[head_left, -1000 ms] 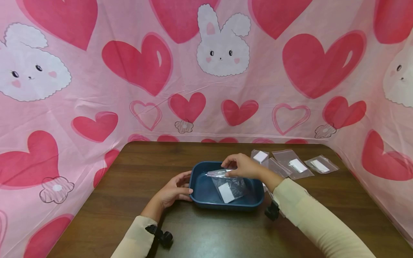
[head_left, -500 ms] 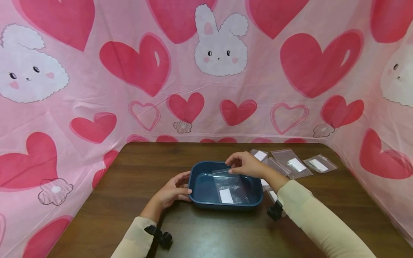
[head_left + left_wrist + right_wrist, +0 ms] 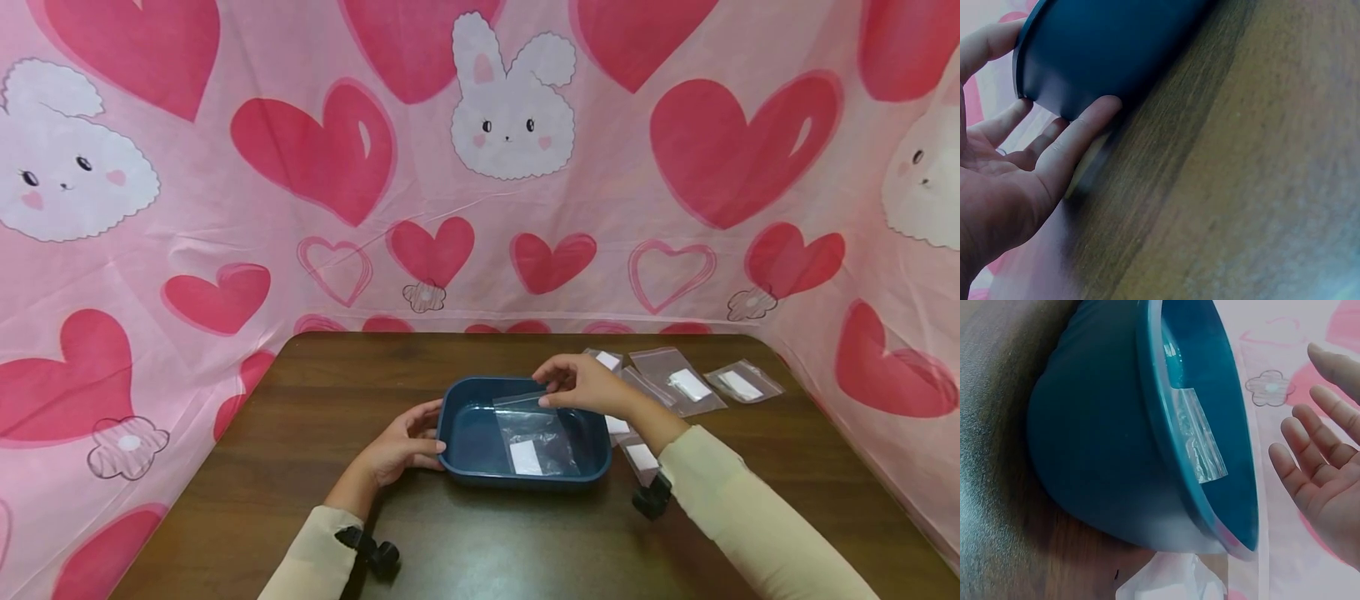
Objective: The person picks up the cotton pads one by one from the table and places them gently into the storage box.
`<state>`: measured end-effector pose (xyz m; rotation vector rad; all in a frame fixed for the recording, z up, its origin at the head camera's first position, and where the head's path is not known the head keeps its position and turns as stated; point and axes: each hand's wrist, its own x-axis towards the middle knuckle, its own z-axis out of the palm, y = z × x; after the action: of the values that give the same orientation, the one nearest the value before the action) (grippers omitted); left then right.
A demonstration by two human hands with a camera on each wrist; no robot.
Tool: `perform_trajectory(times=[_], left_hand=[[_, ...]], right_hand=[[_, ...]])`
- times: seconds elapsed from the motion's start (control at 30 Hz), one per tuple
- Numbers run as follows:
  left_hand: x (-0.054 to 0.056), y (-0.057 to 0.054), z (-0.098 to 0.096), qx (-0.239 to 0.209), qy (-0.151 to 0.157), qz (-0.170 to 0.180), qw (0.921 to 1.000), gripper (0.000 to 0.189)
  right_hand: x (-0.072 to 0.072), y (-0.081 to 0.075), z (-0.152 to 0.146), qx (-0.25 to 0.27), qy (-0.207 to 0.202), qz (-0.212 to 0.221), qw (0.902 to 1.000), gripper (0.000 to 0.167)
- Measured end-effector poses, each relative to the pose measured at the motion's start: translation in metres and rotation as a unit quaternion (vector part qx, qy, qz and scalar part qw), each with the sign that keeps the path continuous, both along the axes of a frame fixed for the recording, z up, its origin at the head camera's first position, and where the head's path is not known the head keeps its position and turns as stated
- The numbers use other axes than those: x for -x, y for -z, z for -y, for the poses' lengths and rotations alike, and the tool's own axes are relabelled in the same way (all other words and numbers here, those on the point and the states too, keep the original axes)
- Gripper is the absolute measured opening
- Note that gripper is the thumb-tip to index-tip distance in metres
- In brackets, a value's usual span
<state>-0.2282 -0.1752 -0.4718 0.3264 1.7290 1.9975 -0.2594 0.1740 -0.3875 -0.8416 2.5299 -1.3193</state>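
A dark blue plastic basin (image 3: pixel 517 479) stands on the table. Inside it lies a clear zip bag (image 3: pixel 551 442) with a white rectangular piece in its lower part. My left hand (image 3: pixel 399 444) touches the basin's left side from outside, its fingers spread; the left wrist view has the fingertips (image 3: pixel 1102 107) against the outer wall and rim. Above the basin's right rear rim hovers my right hand (image 3: pixel 581 385), fingers loosely bent. In the right wrist view that hand (image 3: pixel 1329 462) is apart from the bag and holds nothing.
To the right of the basin, several more clear zip bags with white pieces are spread on the wooden table (image 3: pixel 300 467), such as the far-right bag (image 3: pixel 745 382) and one near the right wrist (image 3: pixel 641 458). A pink heart-print cloth (image 3: pixel 555 200) hangs around the table.
The zip bag, held by my right hand a second ago, has been let go and lies flat in the basin. My right hand has drawn slightly up and right. The left hand stays.
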Motion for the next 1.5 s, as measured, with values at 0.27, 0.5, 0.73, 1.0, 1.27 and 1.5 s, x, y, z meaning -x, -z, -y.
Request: perform_trajectory(times=[0.27, 0.5, 0.73, 1.0, 1.27, 1.5], left_hand=[[-0.002, -0.001, 0.000, -0.001, -0.002, 0.004, 1.0000, 0.069], [-0.003, -0.001, 0.000, -0.002, -0.002, 0.009, 1.0000, 0.070], [-0.003, -0.001, 0.000, 0.000, -0.004, 0.011, 0.9999, 0.069], [-0.002, -0.001, -0.001, 0.004, -0.003, 0.005, 1.0000, 0.069], [-0.001, -0.001, -0.001, 0.001, -0.002, 0.003, 1.0000, 0.068], [0.000, 0.000, -0.001, 0.003, 0.000, -0.001, 1.0000, 0.069]], right_hand=[[-0.009, -0.002, -0.008, 0.006, 0.024, -0.018, 0.9995, 0.041], [-0.018, 0.002, -0.015, 0.029, 0.069, -0.051, 0.9959, 0.037], [-0.022, 0.008, -0.028, 0.057, 0.077, -0.067, 0.9932, 0.044], [-0.030, 0.009, -0.039, 0.066, 0.086, -0.056, 0.9926, 0.051], [-0.037, 0.010, -0.052, 0.067, 0.104, -0.069, 0.9899, 0.047], [-0.045, 0.009, -0.062, 0.082, 0.122, -0.059, 0.9873, 0.045]])
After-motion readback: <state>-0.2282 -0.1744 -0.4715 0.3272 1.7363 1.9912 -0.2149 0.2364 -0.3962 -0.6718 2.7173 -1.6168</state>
